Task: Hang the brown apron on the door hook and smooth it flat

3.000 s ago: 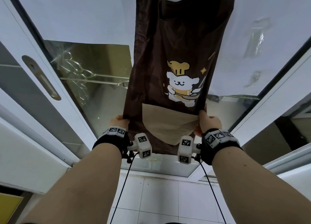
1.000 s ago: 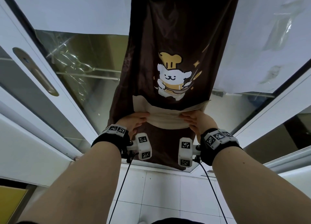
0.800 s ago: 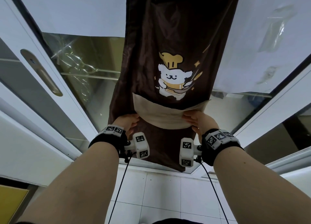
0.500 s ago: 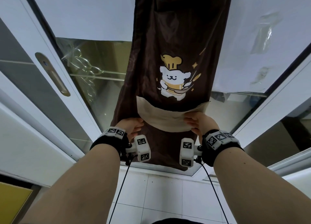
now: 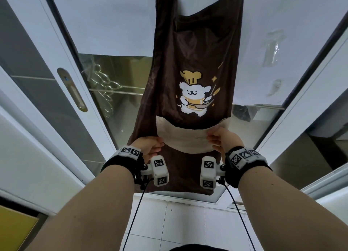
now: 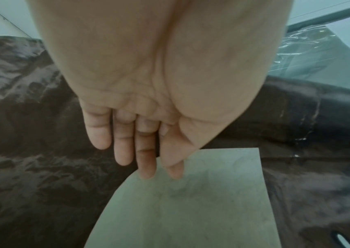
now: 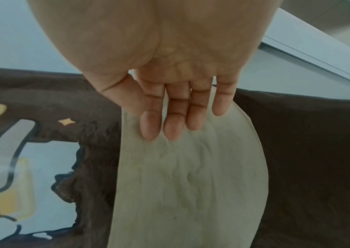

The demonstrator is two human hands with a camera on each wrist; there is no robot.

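Brown apron (image 5: 190,66) hanging down the door (image 5: 116,20), top part up at the hook, hook itself not seen. Beige pocket (image 5: 186,141) sewn low on the front, under the puppy chef picture (image 5: 194,94).

Left hand (image 5: 148,147) flat on the cloth at the pocket's left edge, fingers (image 6: 146,151) straight and close together, pinching nothing. Right hand (image 5: 224,141) flat at the pocket's right edge, fingers (image 7: 170,114) straight and pressed on the beige cloth, no pinch either.

Probably thin, light, soft and a bit shiny, so likely to slip and wrinkle. Best handled with flat palms sliding down and out from the middle, or with a soft tug on the two bottom corners.

Head view: whole apron, both hands, white floor tiles (image 5: 184,224) below. Left wrist view: lots of small crinkles in the brown cloth, not seen from above. Right wrist view: tiny folds in the pocket just under the fingertips, plus the picture up close.
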